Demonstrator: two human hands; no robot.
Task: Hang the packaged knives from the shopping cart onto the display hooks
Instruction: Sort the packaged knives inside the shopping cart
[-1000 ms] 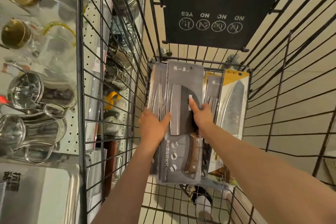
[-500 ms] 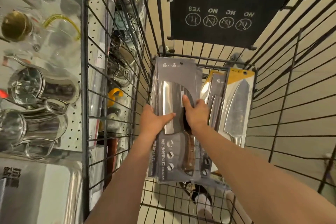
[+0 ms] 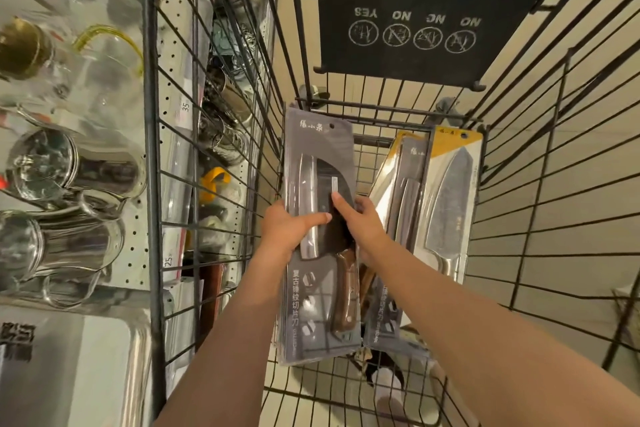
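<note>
Fine print on the grey knife package, behind both thumbs.

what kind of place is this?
Most likely a shop's kitchenware aisle: a wire shopping cart holding packaged knives, beside a pegboard shelf with price tags and steel jugs.

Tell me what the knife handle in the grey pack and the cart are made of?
The knife handle looks like wood: brown, with darker grain streaks and a smooth finish, though a printed plastic could look the same. The shopping cart looks like metal wire with a dark, matte coating: thin straight bars crossing in a grid. The grey pack itself seems card under clear glossy plastic, since light glints off it.
</note>
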